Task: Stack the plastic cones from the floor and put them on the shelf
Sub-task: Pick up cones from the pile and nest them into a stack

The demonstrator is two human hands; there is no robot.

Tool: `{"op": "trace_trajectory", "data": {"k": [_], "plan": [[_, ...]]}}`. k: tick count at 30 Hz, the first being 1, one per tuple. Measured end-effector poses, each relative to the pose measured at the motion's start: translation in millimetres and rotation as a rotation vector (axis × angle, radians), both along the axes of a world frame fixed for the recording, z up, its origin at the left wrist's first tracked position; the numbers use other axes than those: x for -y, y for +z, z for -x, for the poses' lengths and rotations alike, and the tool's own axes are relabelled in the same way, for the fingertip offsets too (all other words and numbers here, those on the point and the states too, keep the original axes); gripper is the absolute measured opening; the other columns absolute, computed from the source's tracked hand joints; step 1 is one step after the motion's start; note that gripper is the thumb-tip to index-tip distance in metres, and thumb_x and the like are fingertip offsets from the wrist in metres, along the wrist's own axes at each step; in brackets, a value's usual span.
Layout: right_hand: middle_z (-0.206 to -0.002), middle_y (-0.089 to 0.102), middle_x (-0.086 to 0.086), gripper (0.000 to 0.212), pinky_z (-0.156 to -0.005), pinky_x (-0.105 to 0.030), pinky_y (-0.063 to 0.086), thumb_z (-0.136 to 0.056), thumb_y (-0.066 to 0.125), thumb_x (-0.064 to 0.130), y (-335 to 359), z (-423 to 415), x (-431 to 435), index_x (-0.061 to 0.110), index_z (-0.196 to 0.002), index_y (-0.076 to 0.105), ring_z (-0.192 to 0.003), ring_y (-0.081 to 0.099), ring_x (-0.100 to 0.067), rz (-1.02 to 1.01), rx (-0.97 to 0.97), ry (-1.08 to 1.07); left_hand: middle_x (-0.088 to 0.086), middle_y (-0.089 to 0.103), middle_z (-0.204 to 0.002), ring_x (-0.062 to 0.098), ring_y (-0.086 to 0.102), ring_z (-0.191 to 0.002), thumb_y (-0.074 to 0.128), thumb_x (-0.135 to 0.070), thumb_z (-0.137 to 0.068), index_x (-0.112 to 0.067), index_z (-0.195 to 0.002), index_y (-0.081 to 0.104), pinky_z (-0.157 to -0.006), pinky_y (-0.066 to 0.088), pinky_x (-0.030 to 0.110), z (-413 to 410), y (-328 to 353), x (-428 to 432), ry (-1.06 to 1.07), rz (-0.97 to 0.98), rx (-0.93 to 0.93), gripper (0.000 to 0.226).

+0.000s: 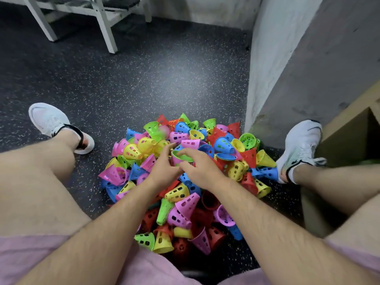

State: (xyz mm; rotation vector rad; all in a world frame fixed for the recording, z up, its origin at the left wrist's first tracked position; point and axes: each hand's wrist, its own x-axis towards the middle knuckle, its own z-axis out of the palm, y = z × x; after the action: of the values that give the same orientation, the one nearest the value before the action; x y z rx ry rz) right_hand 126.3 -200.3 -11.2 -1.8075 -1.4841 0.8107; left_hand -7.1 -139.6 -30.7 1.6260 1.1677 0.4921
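Observation:
A heap of small perforated plastic cones (224, 145) in pink, yellow, green, blue and red lies on the dark speckled floor between my legs. Above the middle of the heap, my left hand (162, 167) and my right hand (200, 167) meet around a green cone nested in a pink one (181, 158). Fingers of both hands curl round this small stack, the right hand's fingers over its green rim. How many cones the stack holds is hidden by my hands.
A grey wall corner (267, 79) stands just right of the heap. A wooden shelf or box (349, 130) sits at the far right behind my right shoe (300, 147). My left shoe (55, 124) is at left. A white bench frame (102, 23) stands at the back.

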Motion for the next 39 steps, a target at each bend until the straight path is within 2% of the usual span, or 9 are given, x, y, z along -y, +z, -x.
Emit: {"op": "trace_trajectory", "data": {"k": [3, 6, 12, 16, 19, 24, 27, 31, 39], "plan": [[-0.129, 0.061, 0.003, 0.039, -0.105, -0.025, 0.039, -0.088, 0.054, 0.021, -8.6, 3.4, -0.4, 0.022, -0.126, 0.064, -0.121, 0.051, -0.01, 0.062, -0.066, 0.012, 0.024, 0.058, -0.136, 0.041, 0.058, -0.125, 0.065, -0.019, -0.07, -0.016, -0.149, 0.041, -0.103, 0.048, 0.045, -3.7, -9.1, 1.1, -0.022, 0.029, -0.073, 0.082], [-0.125, 0.062, 0.004, 0.039, -0.101, -0.034, 0.045, -0.087, 0.051, 0.027, -19.5, 2.3, 0.7, 0.027, -0.125, 0.061, -0.116, 0.055, -0.01, 0.088, -0.13, 0.01, 0.009, 0.05, -0.148, 0.024, 0.049, -0.137, 0.07, -0.015, -0.076, -0.011, -0.15, 0.04, -0.107, 0.04, 0.029, -5.8, -13.6, 2.1, -0.04, 0.035, -0.083, 0.08], [-0.109, 0.062, 0.001, 0.027, -0.095, -0.038, 0.043, -0.091, 0.048, 0.024, -57.3, -22.8, -3.8, 0.019, -0.113, 0.063, -0.108, 0.053, -0.022, -0.038, 0.21, -0.165, 0.001, 0.058, -0.125, -0.015, 0.058, -0.089, 0.084, -0.022, -0.084, -0.014, -0.149, 0.041, -0.072, 0.043, 0.005, 9.3, -36.5, 6.3, 0.062, 0.051, -0.089, 0.078], [-0.116, 0.055, 0.0, 0.04, -0.1, -0.042, 0.038, -0.078, 0.056, 0.024, -68.0, -45.4, -12.5, 0.021, -0.118, 0.062, -0.116, 0.045, -0.026, -0.011, 0.579, -0.036, 0.002, 0.066, -0.098, 0.001, 0.068, -0.076, 0.084, -0.025, -0.081, -0.024, -0.148, 0.038, -0.075, 0.057, 0.025, 16.6, -59.4, 2.7, 0.019, 0.09, -0.116, 0.082], [-0.138, 0.043, -0.004, 0.06, -0.112, -0.046, 0.024, -0.078, 0.058, 0.033, -74.2, -50.3, -21.1, 0.029, -0.137, 0.051, -0.131, 0.035, -0.028, 0.149, 0.728, 0.088, -0.004, 0.054, -0.137, 0.018, 0.066, -0.115, 0.082, -0.043, -0.075, -0.036, -0.15, 0.035, -0.102, 0.054, 0.043, 15.2, -68.3, -0.9, -0.068, 0.065, -0.124, 0.089], [-0.122, 0.052, -0.002, 0.048, -0.109, -0.042, 0.025, -0.082, 0.062, 0.034, -90.1, -48.7, -27.5, 0.03, -0.129, 0.053, -0.123, 0.042, -0.028, 0.101, 0.849, 0.089, -0.014, 0.039, -0.142, 0.01, 0.057, -0.117, 0.082, -0.027, -0.084, -0.027, -0.153, 0.036, -0.091, 0.039, 0.006, 8.2, -78.0, -3.8, -0.094, 0.053, -0.111, 0.083], [-0.106, 0.053, 0.003, 0.034, -0.106, -0.04, 0.025, -0.076, 0.063, 0.042, -91.4, -49.3, -26.4, 0.028, -0.107, 0.059, -0.115, 0.045, -0.025, -0.051, 0.727, -0.037, -0.016, 0.04, -0.14, 0.005, 0.055, -0.113, 0.081, -0.026, -0.086, -0.025, -0.153, 0.035, -0.082, 0.035, -0.004, 5.1, -80.7, -3.4, -0.073, 0.052, -0.086, 0.082], [-0.098, 0.054, 0.01, 0.033, -0.098, -0.033, 0.032, -0.077, 0.064, 0.051, -79.9, -45.1, -20.2, 0.025, -0.095, 0.056, -0.103, 0.048, -0.014, -0.199, 0.434, -0.24, -0.01, 0.042, -0.15, 0.007, 0.047, -0.132, 0.083, -0.031, -0.084, -0.026, -0.154, 0.033, -0.099, 0.037, 0.013, 3.0, -76.7, -1.1, -0.061, 0.054, -0.073, 0.086], [-0.122, 0.058, 0.007, 0.055, -0.104, -0.034, 0.03, -0.085, 0.052, 0.055, -69.3, -17.2, -5.4, 0.023, -0.129, 0.059, -0.119, 0.046, -0.013, -0.067, 0.29, 0.024, -0.011, 0.065, -0.115, -0.009, 0.062, -0.101, 0.083, -0.008, -0.082, -0.031, -0.124, 0.055, -0.089, 0.051, 0.015, -1.2, -68.0, 6.7, 0.032, 0.003, 0.096, 0.055]]}}
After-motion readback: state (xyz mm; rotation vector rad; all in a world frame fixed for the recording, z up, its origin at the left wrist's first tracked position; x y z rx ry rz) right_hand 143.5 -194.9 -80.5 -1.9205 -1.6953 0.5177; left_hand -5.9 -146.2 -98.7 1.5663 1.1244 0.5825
